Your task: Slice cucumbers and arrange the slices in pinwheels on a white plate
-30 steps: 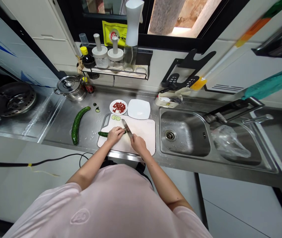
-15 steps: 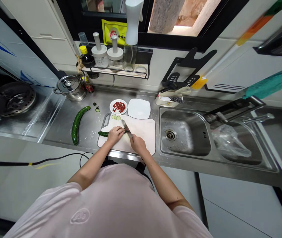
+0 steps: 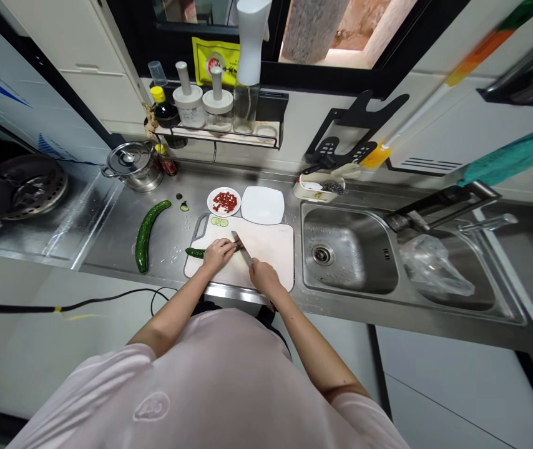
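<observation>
My left hand (image 3: 218, 253) is closed over a green cucumber (image 3: 195, 252) that lies across the white cutting board (image 3: 271, 249); one end sticks out to the left of my fingers. In my right hand (image 3: 264, 276) is a kitchen knife (image 3: 242, 246), its blade slanting up and left beside my left fingertips, at the cucumber's right end. Whether the edge touches the cucumber is too small to tell. Several thin cucumber slices (image 3: 220, 222) lie at the board's upper left. A second, whole cucumber (image 3: 147, 236) rests on the steel counter to the left.
Behind the board stand a plate of chopped red pieces (image 3: 225, 201) and a white square plate (image 3: 263, 204). Cucumber ends (image 3: 183, 206) lie on the counter. A lidded steel pot (image 3: 133, 165) is back left; the sink (image 3: 351, 249) borders the board's right side.
My right hand and the knife have shifted slightly to the right and down. My left hand stays in the same place on the cucumber.
</observation>
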A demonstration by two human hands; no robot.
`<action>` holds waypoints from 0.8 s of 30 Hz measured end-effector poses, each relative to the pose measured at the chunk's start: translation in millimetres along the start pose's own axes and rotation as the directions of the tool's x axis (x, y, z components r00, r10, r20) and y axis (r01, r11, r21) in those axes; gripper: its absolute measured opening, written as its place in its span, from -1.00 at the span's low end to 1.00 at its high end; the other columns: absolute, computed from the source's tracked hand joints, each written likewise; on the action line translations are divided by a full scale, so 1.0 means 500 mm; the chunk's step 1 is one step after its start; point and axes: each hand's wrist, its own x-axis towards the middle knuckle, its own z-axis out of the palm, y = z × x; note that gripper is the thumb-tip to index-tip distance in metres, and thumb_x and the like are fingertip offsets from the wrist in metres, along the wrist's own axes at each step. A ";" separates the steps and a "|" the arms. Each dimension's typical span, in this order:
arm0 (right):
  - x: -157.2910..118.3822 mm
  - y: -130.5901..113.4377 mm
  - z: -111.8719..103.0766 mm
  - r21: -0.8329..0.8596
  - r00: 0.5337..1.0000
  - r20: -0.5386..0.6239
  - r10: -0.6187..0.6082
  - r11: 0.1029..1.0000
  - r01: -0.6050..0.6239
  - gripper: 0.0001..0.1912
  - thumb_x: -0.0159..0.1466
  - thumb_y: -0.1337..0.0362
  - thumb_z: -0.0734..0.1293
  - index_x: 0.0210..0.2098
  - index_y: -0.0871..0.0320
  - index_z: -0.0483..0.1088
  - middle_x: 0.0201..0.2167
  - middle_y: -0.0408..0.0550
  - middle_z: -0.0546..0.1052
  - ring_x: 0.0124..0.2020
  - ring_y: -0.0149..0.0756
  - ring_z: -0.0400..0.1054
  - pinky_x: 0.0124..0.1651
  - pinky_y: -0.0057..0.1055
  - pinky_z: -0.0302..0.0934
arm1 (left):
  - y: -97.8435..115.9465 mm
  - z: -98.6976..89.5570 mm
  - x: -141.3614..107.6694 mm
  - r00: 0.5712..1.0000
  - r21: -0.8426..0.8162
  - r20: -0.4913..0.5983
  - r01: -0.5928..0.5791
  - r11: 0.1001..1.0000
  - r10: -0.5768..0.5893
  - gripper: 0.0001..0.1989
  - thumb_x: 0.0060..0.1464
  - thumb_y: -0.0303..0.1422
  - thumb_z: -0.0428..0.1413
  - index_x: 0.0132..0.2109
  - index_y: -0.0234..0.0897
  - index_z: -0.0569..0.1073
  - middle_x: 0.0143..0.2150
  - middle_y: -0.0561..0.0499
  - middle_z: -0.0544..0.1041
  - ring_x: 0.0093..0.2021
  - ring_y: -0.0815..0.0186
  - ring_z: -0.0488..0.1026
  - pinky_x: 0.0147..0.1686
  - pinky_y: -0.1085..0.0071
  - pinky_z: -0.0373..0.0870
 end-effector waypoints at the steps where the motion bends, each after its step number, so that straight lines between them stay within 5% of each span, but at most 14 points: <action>1: -0.004 0.002 -0.001 -0.003 1.000 0.006 0.001 1.000 -0.001 -0.78 0.35 0.33 0.06 -0.12 0.20 0.27 -0.27 0.10 0.52 -0.24 -0.16 0.42 -0.31 -0.40 0.10 | 0.000 0.000 0.000 1.000 0.001 -0.001 -0.003 1.000 0.003 -0.73 0.22 -0.26 -0.03 -0.07 -0.12 0.52 -0.13 -0.05 0.49 -0.12 0.29 0.39 -0.07 0.36 0.32; 11: -0.035 0.026 -0.008 0.026 0.994 0.108 -0.008 1.000 0.006 -0.77 0.34 0.34 0.08 -0.09 0.21 0.28 -0.25 0.11 0.51 -0.22 -0.18 0.41 -0.29 -0.42 0.10 | -0.001 -0.001 0.001 0.996 0.028 -0.050 -0.067 0.997 0.068 -0.75 0.23 -0.27 -0.03 -0.12 -0.14 0.53 -0.16 -0.04 0.50 -0.16 0.30 0.39 -0.16 0.37 0.34; 24: -0.025 0.014 -0.011 -0.001 0.996 0.092 -0.006 1.000 0.006 -0.75 0.33 0.36 0.07 -0.08 0.22 0.29 -0.22 0.13 0.51 -0.19 -0.13 0.42 -0.28 -0.38 0.15 | 0.000 -0.003 0.003 0.995 0.027 -0.049 -0.086 0.996 0.087 -0.75 0.23 -0.28 -0.03 -0.13 -0.16 0.53 -0.16 -0.03 0.51 -0.17 0.31 0.39 -0.16 0.37 0.34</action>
